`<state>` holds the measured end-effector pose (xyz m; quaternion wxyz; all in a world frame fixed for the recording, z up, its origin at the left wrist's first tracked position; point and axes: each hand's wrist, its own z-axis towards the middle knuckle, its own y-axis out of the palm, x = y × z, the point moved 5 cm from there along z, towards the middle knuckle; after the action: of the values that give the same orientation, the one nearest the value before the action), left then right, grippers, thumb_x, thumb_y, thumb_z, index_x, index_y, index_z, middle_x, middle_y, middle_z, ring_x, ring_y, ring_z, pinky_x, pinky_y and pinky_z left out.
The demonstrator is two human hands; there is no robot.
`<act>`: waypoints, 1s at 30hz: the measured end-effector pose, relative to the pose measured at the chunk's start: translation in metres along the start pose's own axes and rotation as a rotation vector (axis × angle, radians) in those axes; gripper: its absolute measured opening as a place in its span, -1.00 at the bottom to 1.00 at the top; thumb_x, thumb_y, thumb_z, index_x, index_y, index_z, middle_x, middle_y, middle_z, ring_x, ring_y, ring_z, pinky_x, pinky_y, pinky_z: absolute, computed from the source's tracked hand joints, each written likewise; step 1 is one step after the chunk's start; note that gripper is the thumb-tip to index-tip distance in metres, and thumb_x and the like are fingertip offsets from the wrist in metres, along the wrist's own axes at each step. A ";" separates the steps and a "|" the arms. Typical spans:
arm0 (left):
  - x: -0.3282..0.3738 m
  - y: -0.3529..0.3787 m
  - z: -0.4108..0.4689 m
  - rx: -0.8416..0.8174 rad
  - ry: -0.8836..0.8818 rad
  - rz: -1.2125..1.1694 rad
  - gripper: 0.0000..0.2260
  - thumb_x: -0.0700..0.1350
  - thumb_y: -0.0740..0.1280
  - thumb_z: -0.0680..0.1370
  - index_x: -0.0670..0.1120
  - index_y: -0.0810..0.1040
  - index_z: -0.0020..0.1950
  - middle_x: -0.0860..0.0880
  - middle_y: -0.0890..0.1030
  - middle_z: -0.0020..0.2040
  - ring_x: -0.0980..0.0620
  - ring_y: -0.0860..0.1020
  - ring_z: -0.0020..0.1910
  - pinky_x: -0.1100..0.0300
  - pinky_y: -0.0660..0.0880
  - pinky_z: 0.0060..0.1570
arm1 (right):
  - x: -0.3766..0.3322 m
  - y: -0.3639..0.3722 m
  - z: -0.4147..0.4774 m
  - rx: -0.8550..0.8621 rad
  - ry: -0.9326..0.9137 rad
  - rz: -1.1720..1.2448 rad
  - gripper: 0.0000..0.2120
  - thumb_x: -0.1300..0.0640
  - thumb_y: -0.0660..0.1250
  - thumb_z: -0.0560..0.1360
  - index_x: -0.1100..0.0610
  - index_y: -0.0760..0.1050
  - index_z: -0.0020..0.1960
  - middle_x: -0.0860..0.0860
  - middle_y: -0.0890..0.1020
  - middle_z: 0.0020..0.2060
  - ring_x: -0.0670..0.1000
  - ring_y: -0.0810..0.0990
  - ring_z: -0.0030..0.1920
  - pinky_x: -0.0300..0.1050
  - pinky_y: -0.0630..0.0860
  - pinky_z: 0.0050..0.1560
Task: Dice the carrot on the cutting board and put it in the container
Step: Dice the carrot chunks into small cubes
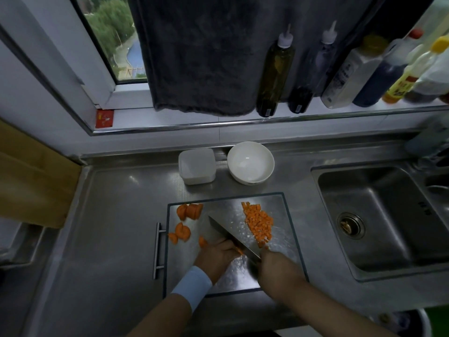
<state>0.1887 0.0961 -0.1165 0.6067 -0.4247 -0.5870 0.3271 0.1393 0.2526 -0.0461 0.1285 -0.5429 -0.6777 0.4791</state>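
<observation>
A metal cutting board lies on the steel counter. A pile of diced carrot sits at its right. Thick carrot slices and more carrot pieces lie along its left side. My left hand presses a small carrot piece down on the board, mostly hidden under the fingers. My right hand grips the handle of a knife, whose blade rests against the left fingers and points up-left. A square white container stands behind the board.
A white bowl stands to the right of the container. A steel sink lies to the right of the board. Bottles line the window sill, under a hanging dark towel. A cardboard box stands at left.
</observation>
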 end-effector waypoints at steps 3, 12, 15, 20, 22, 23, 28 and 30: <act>0.009 -0.009 0.003 0.077 0.054 -0.016 -0.51 -0.24 0.64 0.14 0.05 0.68 0.01 0.06 0.64 0.06 0.00 0.61 0.05 -0.02 0.60 -0.03 | -0.002 0.007 0.008 0.002 0.002 0.001 -0.86 0.03 0.26 0.58 0.02 0.51 0.10 -0.03 0.64 -0.02 -0.08 0.60 -0.04 -0.30 0.44 -0.11; 0.012 -0.011 0.003 0.111 0.075 -0.052 -0.63 -0.25 0.63 0.17 0.00 0.71 -0.08 0.05 0.65 -0.04 0.05 0.61 -0.03 0.21 0.57 0.01 | -0.026 0.002 0.026 0.035 -0.056 0.001 -0.91 0.09 0.25 0.57 0.08 0.48 0.03 0.07 0.64 -0.06 0.07 0.62 -0.06 -0.18 0.36 -0.19; 0.015 -0.014 0.002 0.119 0.057 -0.058 -0.58 -0.25 0.65 0.13 0.03 0.70 -0.08 0.07 0.66 -0.04 0.06 0.61 -0.03 0.28 0.55 0.02 | -0.016 0.002 0.017 0.019 -0.047 0.003 -0.93 0.10 0.25 0.58 0.06 0.50 0.01 0.04 0.65 -0.07 0.02 0.62 -0.08 -0.24 0.34 -0.19; 0.019 -0.017 -0.002 0.137 -0.012 -0.042 -0.53 -0.20 0.67 0.08 0.09 0.68 -0.09 0.12 0.66 -0.06 0.11 0.61 -0.06 0.18 0.57 -0.04 | -0.001 -0.006 0.000 0.027 -0.010 0.034 -0.90 0.04 0.27 0.58 0.00 0.52 0.06 -0.04 0.63 -0.09 -0.10 0.52 -0.21 -0.37 0.24 -0.35; 0.022 -0.018 -0.003 0.137 -0.014 -0.058 -0.51 -0.19 0.67 0.08 0.08 0.68 -0.05 0.10 0.66 -0.04 0.09 0.63 -0.06 0.25 0.53 -0.01 | -0.001 -0.011 -0.007 0.029 -0.016 0.013 -0.88 0.09 0.24 0.58 0.03 0.51 0.09 -0.02 0.64 -0.04 -0.07 0.53 -0.19 -0.33 0.28 -0.31; 0.022 -0.018 -0.004 0.143 -0.019 -0.076 -0.51 -0.19 0.67 0.08 0.07 0.68 -0.05 0.09 0.66 -0.04 0.09 0.63 -0.06 0.31 0.51 -0.01 | -0.002 -0.014 -0.011 0.026 -0.023 -0.003 -0.87 0.11 0.23 0.58 0.04 0.50 0.10 -0.01 0.64 -0.02 -0.05 0.56 -0.15 -0.31 0.31 -0.26; 0.017 -0.014 -0.003 0.159 -0.018 -0.063 -0.55 -0.26 0.65 0.14 0.05 0.68 -0.05 0.07 0.66 -0.03 0.08 0.62 -0.05 0.25 0.57 -0.02 | -0.001 -0.018 -0.026 -0.021 -0.010 -0.048 -0.93 0.18 0.19 0.57 0.02 0.39 -0.01 0.02 0.62 -0.01 0.04 0.62 -0.04 -0.21 0.35 -0.20; 0.016 -0.014 -0.005 0.169 -0.040 -0.063 -0.56 -0.27 0.64 0.15 0.05 0.68 -0.05 0.08 0.66 -0.03 0.06 0.62 -0.05 0.14 0.61 -0.07 | 0.001 -0.018 -0.027 -0.020 -0.006 -0.038 -0.91 0.17 0.19 0.56 -0.01 0.35 -0.03 0.01 0.61 -0.05 0.04 0.61 -0.07 -0.20 0.35 -0.21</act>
<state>0.1936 0.1036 -0.0964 0.6383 -0.3468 -0.5825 0.3647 0.1471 0.2686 -0.0187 0.1303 -0.5297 -0.6931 0.4712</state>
